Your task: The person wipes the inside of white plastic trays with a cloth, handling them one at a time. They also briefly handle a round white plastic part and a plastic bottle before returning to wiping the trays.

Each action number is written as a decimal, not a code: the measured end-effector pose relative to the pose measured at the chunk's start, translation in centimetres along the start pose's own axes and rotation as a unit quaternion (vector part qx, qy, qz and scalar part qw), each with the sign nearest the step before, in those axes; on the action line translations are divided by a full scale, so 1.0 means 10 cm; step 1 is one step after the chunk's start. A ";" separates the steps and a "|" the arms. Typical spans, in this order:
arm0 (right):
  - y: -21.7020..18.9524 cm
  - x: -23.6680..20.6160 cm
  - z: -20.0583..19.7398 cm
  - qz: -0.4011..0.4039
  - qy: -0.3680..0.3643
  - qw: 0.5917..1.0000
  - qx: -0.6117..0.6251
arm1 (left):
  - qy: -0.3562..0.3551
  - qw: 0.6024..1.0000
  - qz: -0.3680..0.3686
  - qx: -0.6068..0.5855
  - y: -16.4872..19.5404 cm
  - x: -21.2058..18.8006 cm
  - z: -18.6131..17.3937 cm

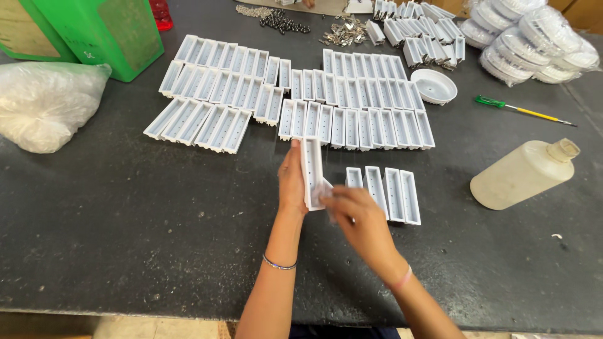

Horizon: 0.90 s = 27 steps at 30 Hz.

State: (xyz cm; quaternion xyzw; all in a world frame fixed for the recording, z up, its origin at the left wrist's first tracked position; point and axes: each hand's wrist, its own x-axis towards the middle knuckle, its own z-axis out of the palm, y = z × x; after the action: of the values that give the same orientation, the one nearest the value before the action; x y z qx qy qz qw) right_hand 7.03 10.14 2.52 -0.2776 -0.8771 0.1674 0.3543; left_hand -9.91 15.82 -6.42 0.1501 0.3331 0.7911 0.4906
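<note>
My left hand (291, 182) holds a long white plastic tray-shaped part (311, 164) upright on its edge above the dark table (125, 207). My right hand (357, 216) pinches the lower end of that same part with its fingertips. Just right of my hands, a short row of the same white parts (392, 193) lies flat on the table. Behind them, several longer rows of identical white parts (352, 113) are laid side by side, with more rows at the left (220, 88).
A cloudy plastic bottle (522, 174) lies on its side at the right. A green-handled screwdriver (521, 110), a white round dish (433, 86), stacked round lids in bags (534, 37), metal clips (342, 32), a green box (107, 31) and a plastic bag (47, 107) surround the rows.
</note>
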 end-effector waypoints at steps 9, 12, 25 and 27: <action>0.11 -0.15 -0.44 0.207 -0.066 0.954 0.209 | -0.050 0.982 -0.121 -0.138 -0.10 0.04 -0.07; 0.09 -0.03 -0.52 0.184 0.007 0.969 0.167 | -0.081 0.979 -0.134 -0.134 -0.08 -0.04 0.02; 0.03 0.56 0.15 0.011 0.164 0.986 -0.024 | -0.159 0.980 0.091 0.083 -0.05 -0.29 0.23; 0.03 0.57 0.26 0.006 0.164 0.986 -0.026 | -0.158 0.980 0.099 0.072 -0.03 -0.31 0.23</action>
State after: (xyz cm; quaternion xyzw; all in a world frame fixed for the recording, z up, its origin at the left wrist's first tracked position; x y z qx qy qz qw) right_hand 1.89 13.61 3.55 -0.3156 -0.8092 0.0992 0.4855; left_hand -6.91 14.12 -4.66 0.3407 0.2910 0.7758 0.4443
